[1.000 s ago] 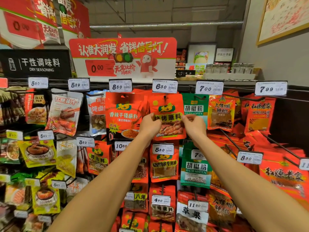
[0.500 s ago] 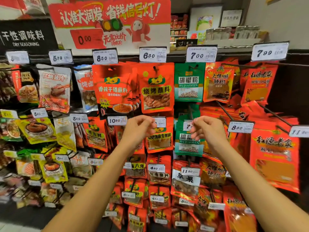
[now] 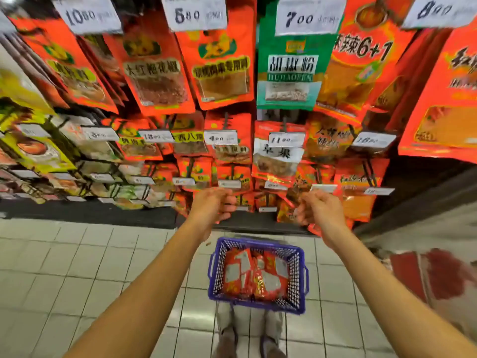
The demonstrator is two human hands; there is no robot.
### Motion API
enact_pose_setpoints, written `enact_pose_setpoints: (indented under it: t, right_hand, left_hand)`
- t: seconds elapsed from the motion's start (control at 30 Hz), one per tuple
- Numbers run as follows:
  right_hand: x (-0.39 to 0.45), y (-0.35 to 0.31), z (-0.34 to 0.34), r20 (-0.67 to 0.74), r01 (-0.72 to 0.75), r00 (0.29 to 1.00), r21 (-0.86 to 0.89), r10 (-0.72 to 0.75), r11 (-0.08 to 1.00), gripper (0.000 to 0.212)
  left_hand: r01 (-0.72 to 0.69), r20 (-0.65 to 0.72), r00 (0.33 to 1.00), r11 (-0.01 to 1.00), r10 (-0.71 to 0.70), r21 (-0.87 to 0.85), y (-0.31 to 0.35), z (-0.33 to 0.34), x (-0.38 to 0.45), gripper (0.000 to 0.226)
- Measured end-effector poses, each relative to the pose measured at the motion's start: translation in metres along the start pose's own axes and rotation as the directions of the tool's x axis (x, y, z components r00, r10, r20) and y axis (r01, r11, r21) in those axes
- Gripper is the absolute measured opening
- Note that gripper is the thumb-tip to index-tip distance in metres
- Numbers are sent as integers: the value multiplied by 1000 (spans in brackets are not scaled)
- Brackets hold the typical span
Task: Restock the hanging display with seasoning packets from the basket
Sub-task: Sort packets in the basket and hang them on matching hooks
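Between packets, reaching down for a refill. Left hand (image 3: 213, 206) and right hand (image 3: 318, 209) loosely curled, holding nothing, near the display (image 3: 224, 71). Basket (image 3: 299, 257) on the near floor, packets (image 3: 254, 275) inside. Next: lower, pinch one packet.

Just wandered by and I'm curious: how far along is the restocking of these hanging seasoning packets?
Done: the pegs look mostly full, like the green pepper packet row under the 7.00 tag. In hand: nothing; the left hand and right hand are loosely curled and empty above the blue basket. Left: the red packets lying in the basket on the tiled floor need hanging.
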State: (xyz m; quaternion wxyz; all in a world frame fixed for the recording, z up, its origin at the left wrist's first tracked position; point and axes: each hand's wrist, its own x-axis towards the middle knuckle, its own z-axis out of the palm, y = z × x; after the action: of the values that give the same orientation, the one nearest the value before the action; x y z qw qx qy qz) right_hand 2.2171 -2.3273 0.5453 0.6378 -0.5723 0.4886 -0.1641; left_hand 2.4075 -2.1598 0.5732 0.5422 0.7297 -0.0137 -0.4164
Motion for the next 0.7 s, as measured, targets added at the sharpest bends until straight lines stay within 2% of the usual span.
enact_pose_setpoints:
  t: [0.1, 0.2, 0.3, 0.47, 0.53, 0.63, 0.7]
  right_hand:
    - [8, 71, 2, -24, -146, 989, -55, 145, 988, 25]
    - [21, 151, 8, -77, -309, 950, -128, 302, 942, 26]
    - [29, 233, 18, -114, -445, 895, -177, 431, 878, 19]
    - [47, 368, 42, -176, -597, 801, -166, 572, 785, 28]
    - [59, 420, 50, -165, -612, 791, -186, 589, 769, 30]
    - [76, 489, 62, -127, -607, 792, -273, 598, 746, 30]
    - [90, 527, 67, -75, -586, 792, -375, 606, 718, 27]
  left_hand:
    - [135, -18, 991, 991, -135, 6, -63, 8, 24, 12]
    - [299, -32, 954, 954, -298, 25, -137, 16, 47, 10]
    - [435, -75, 899, 900, -432, 22, -214, 19, 63, 14]
    - [662, -33, 750, 750, -661, 14, -327, 10, 98, 23]
    - [693, -57, 721, 720, -691, 41, -367, 8, 124, 22]
    - [675, -130, 738, 725, -663, 136, -425, 6, 163, 16]
    - [655, -90, 748, 709, -658, 261, -460, 4, 189, 20]
